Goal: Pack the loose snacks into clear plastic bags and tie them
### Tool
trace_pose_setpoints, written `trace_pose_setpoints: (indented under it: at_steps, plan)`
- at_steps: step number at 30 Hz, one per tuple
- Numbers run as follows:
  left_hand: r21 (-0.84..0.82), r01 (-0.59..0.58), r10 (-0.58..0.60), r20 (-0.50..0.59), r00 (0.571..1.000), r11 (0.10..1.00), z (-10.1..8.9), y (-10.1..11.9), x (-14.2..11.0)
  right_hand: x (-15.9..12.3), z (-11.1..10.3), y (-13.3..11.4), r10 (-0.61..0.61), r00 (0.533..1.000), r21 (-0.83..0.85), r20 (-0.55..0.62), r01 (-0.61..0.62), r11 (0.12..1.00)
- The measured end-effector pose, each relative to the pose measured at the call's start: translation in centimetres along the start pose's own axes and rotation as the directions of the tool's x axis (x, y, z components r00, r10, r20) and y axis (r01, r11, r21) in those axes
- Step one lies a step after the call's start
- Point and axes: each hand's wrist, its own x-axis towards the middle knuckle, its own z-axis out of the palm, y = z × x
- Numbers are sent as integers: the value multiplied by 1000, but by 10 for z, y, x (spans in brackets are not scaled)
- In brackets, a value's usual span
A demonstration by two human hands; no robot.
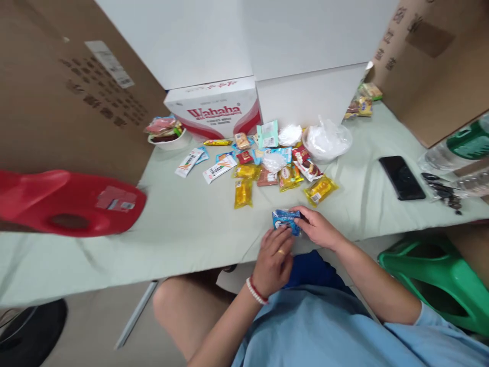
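Observation:
A small blue snack packet (286,219) is at the table's front edge, between my two hands. My right hand (315,228) grips its right end, fingers on the far edge and thumb on the near side. My left hand (273,257), with a beaded bracelet and a ring, touches the packet's near edge with its fingertips; its fingers are loosely extended and partly apart. Just beyond lie yellow-wrapped snacks (243,193), another yellow packet (321,189) and a brown packet (267,176). Two white snack sachets (220,169) rest to the left of the pile.
At the back stand a white Wahaha box (217,109), a white bowl with a plastic bag (327,140) and a snack-filled tub (171,141). A red jug (76,201) is left; a phone (402,177) and plastic bottles (466,145) are right. A green stool (439,275) stands below.

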Motion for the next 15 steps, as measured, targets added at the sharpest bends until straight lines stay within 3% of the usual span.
trace_pose_setpoints:
  at_steps: [2, 4, 6, 8, 11, 15]
  plan:
    - [64, 69, -65, -56, 996, 996, -18, -24, -10, -4, -29, -1, -29, 992, 18, -119, 32, 999]
    - [153, 187, -171, -113, 979, 970, -35, -53, -21, -3, -72, 2, -63, 934, 53, -352, 87, 995]
    - [278, 324, -281, -181, 942, 904, -46, -81, -32, 8, -125, 12, -80, 788, 96, -611, 174, 980]
    - [398, 410, -340, -236, 910, 821, -49, -98, -38, 31, -179, 26, -20, 638, 186, -770, 254, 949]
    - [524, 412, -336, -239, 911, 745, -45, -104, -40, 84, -247, 44, 228, 522, 389, -822, 223, 894]
    - [556, 394, -313, -241, 919, 732, -41, -99, -36, 160, -297, 54, 438, 415, 491, -798, 23, 871]
